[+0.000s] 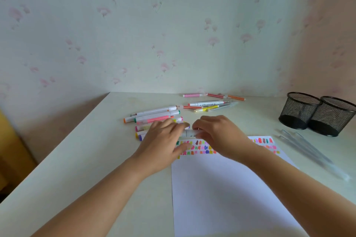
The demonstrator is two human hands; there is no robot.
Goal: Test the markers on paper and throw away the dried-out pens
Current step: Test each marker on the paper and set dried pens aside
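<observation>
A white marker (190, 133) lies level between my two hands just above the top edge of the paper (227, 188). My left hand (163, 140) grips its left end and my right hand (217, 134) grips its right end; both ends are hidden by fingers. The white sheet carries rows of small colour swatches (202, 147) along its top. A pile of white-bodied markers (154, 117) with coloured caps lies behind my left hand.
Thin striped pens and more markers (210, 105) lie further back near the wall. Two black mesh cups (317, 113) stand at the right. Clear plastic tubes (308, 150) lie right of the paper. The desk's left edge (77, 131) drops off beside a yellow object.
</observation>
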